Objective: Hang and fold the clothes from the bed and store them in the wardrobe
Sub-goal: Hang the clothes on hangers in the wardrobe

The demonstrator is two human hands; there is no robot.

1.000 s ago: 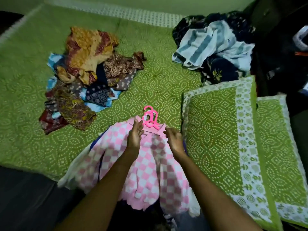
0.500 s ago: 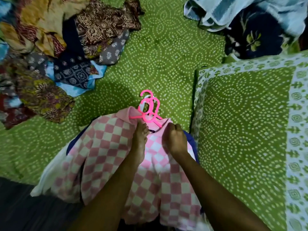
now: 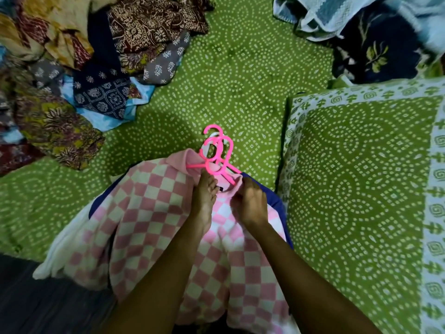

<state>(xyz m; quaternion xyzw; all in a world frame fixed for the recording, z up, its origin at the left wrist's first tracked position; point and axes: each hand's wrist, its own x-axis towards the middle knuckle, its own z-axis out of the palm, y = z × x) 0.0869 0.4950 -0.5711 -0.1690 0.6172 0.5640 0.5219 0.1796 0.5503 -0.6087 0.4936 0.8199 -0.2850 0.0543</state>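
The pink checked top (image 3: 149,213) lay on the bed (image 3: 240,92) just below the bunched pink hangers (image 3: 218,153), left hand (image 3: 204,196) flat on its collar, right hand (image 3: 251,203) pinching it, so lifting 1 hanger could've snagged the rest and dumped the top.

we look down on a bed (image 3: 240,68) that fills nearly the whole view, spread with a green sheet (image 3: 36,201) printed in rings and leaf shapes of small white dots. at the right a pillow (image 3: 361,189) lies flat on the sheet, its cover in the same green print, framed by a broad pale border with green motifs. at the lower left the bed ends and we see a strip of dark floor (image 3: 48,309), too dim to make out its surface. the light is low, and the shadows on the sheet are soft.
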